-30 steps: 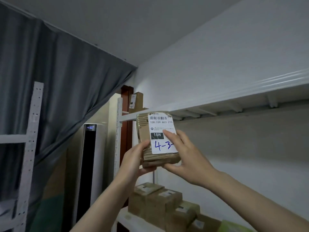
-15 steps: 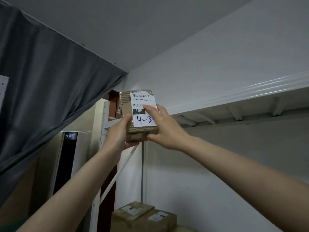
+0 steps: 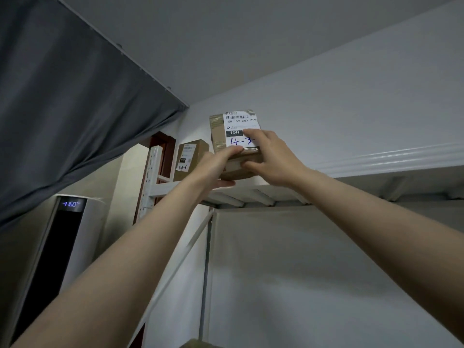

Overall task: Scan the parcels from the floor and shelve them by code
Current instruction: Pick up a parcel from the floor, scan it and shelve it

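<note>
The person stands with both arms stretched up to the top shelf [image 3: 389, 159] of a white rack against the wall, and the parcel [image 3: 233, 136] is up there at the shelf's front edge, upright, with its label facing out. From here I cannot tell whether its bottom edge already rests on the shelf or hangs just above it. The left hand [image 3: 213, 167] grips it from below and from the left, thumb laid across the bottom of the label and fingers curled underneath. The right hand [image 3: 273, 159] holds the right side, fingertips on the label and thumb pressed to the lower front face. The label shows a barcode, "15H" and a handwritten "4-3-", with the rest hidden under the right fingers. Just to the left another parcel [image 3: 190, 159] stands on the same shelf, marked with a similar pen code. This looks like the shelving step, scanning done. The next move, I reckon, calls for pushing the box back until it sits squarely on the shelf beside its neighbour, then letting go with both hands without tipping it off the edge.
</note>
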Demonstrator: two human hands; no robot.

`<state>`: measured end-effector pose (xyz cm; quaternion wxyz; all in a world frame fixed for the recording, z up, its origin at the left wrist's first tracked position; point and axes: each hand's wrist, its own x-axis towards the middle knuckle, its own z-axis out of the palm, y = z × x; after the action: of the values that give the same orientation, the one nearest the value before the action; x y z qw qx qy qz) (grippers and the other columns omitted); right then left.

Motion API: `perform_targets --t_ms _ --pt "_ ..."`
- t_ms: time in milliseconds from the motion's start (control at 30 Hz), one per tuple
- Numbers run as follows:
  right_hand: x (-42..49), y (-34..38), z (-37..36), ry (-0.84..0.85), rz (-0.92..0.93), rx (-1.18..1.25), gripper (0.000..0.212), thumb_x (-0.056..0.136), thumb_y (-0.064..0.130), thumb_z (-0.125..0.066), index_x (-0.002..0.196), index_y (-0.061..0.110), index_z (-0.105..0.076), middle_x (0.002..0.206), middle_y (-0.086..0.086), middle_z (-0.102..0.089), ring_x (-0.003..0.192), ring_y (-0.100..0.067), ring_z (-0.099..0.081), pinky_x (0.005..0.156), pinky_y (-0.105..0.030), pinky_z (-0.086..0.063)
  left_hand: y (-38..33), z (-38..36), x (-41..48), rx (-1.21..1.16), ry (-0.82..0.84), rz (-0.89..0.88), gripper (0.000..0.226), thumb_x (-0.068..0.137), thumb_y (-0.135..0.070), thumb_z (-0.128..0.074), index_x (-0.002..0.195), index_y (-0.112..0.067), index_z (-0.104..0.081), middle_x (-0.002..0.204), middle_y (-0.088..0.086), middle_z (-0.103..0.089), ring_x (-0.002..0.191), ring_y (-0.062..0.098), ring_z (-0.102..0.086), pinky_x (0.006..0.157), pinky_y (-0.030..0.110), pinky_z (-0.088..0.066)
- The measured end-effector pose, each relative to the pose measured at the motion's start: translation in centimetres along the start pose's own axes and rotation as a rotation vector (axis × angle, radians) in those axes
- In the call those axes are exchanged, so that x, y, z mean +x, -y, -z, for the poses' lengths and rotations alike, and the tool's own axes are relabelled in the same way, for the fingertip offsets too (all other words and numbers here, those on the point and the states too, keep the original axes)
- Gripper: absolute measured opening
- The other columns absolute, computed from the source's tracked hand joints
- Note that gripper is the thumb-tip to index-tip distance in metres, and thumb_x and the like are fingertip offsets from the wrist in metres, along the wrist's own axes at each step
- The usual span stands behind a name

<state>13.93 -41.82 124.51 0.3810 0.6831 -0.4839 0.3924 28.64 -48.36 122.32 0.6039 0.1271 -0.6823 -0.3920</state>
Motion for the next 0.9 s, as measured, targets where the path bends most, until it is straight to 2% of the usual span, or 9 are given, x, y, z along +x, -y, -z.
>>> perform_targets --t_ms 167,267,400,533,633,733,800,900 --pt "4.0 -1.2 -3.4 -0.028 -0.109 0.000 0.069 0.090 0.031 -0.069 0.149 0.024 -0.035 0.140 -0.016 -0.044 0.128 -0.032 -0.045 0.104 -0.036 -0.038 1.5 1.1 5.7 0.005 -0.023 -0.072 0.070 0.089 -0.053 -0.068 0.140 -0.012 -0.045 0.125 0.007 -0.062 0.107 0.023 -0.067 0.080 0.040 -0.063" --pt "5.8 -2.3 -5.2 -0.047 -0.176 -0.004 0.068 0.090 0.032 -0.069 0.149 0.022 -0.035 0.138 -0.017 -0.045 0.127 -0.033 -0.046 0.103 -0.036 -0.037 2.7 1.3 8.7 0.027 -0.036 -0.095 0.060 0.094 -0.053 -0.060 0.133 -0.009 -0.049 0.125 0.010 -0.063 0.109 0.026 -0.066 0.086 0.043 -0.061" --pt "7.7 -3.7 -7.1 -0.053 -0.259 0.003 0.065 0.093 0.034 -0.066 0.148 0.020 -0.036 0.137 -0.019 -0.045 0.126 -0.035 -0.047 0.102 -0.034 -0.037 4.3 1.6 12.2 0.067 -0.002 -0.081 0.058 0.100 -0.056 -0.047 0.133 -0.008 -0.051 0.124 0.011 -0.064 0.111 0.025 -0.064 0.092 0.042 -0.058" --pt "8.9 -5.5 -8.9 -0.069 -0.346 -0.009 0.058 0.093 0.036 -0.064 0.143 0.016 -0.041 0.134 -0.019 -0.051 0.120 -0.036 -0.052 0.098 -0.038 -0.041 6.5 1.6 14.2 0.142 0.006 -0.086 0.045 0.106 -0.043 -0.039 0.132 -0.008 -0.051 0.127 0.013 -0.061 0.116 0.028 -0.059 0.102 0.049 -0.051" --pt "9.1 -6.5 -9.9 -0.105 -0.379 -0.007 0.053 0.096 0.033 -0.059 0.142 0.017 -0.040 0.132 -0.017 -0.056 0.119 -0.035 -0.052 0.094 -0.038 -0.042 8.1 1.5 15.1 0.204 -0.007 -0.094 0.040 0.107 -0.032 -0.042 0.140 -0.009 -0.046 0.135 0.012 -0.056 0.124 0.028 -0.054 0.106 0.046 -0.048" --pt "9.4 -7.2 -10.4 -0.150 -0.412 0.003 0.051 0.097 0.035 -0.057 0.142 0.021 -0.039 0.132 -0.014 -0.057 0.121 -0.034 -0.051 0.090 -0.038 -0.043 9.5 2.0 16.2 0.291 -0.020 -0.149 0.036 0.107 -0.025 -0.041 0.138 -0.009 -0.050 0.137 0.009 -0.057 0.125 0.026 -0.053 0.108 0.045 -0.044" --pt "9.9 -7.4 -10.8 -0.151 -0.436 -0.027 0.049 0.096 0.037 -0.056 0.140 0.022 -0.040 0.130 -0.012 -0.057 0.117 -0.034 -0.053 0.082 -0.037 -0.042 10.4 2.8 16.9 0.345 -0.048 -0.191 0.033 0.107 -0.020 -0.038 0.134 -0.008 -0.055 0.134 0.010 -0.060 0.123 0.024 -0.055 0.107 0.042 -0.044" --pt "10.5 -7.3 -11.5 -0.143 -0.478 -0.108 0.046 0.096 0.040 -0.055 0.137 0.024 -0.039 0.125 -0.012 -0.055 0.109 -0.035 -0.055 0.077 -0.036 -0.039 11.9 4.3 17.7 0.366 -0.163 -0.194 0.034 0.108 -0.015 -0.035 0.135 -0.007 -0.053 0.130 0.010 -0.062 0.114 0.019 -0.056 0.094 0.031 -0.043"
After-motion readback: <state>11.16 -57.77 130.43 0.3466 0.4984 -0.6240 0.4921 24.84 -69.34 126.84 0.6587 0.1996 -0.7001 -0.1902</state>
